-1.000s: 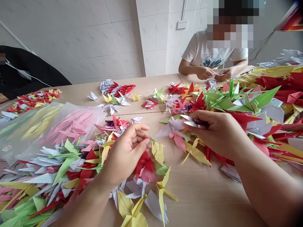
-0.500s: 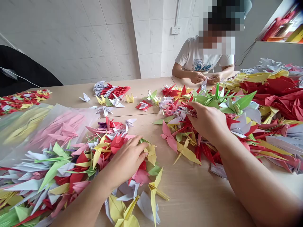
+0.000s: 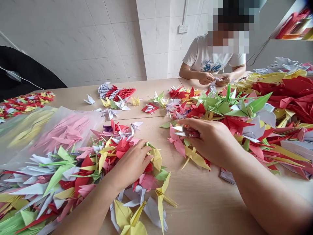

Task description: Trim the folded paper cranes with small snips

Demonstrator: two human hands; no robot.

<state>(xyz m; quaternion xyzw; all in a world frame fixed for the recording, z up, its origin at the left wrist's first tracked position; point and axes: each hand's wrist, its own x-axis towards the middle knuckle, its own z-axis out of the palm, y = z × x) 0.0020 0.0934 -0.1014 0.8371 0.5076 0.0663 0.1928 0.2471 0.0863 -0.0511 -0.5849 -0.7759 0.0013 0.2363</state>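
My left hand (image 3: pixel 133 163) rests on a heap of folded paper cranes (image 3: pixel 73 169), fingers bent and touching a yellow crane (image 3: pixel 156 158) and a red one. My right hand (image 3: pixel 211 138) is closed on a pale lilac folded crane (image 3: pixel 182 130) pinched between thumb and fingers, just above the edge of the big pile of cranes (image 3: pixel 256 114) at the right. A pink crane (image 3: pixel 176 142) and a yellow crane (image 3: pixel 195 156) lie under that hand.
A wooden table (image 3: pixel 210 202) carries coloured paper cranes all over. A clear plastic bag (image 3: pixel 49 130) with pink and yellow cranes lies at the left. Across the table a person in a white shirt (image 3: pixel 210 58) folds paper. A dark-clothed person (image 3: pixel 22 71) sits far left.
My right hand reached into the right pile, then drew back toward me with a pale crane. My left hand dropped from the air onto the left heap.
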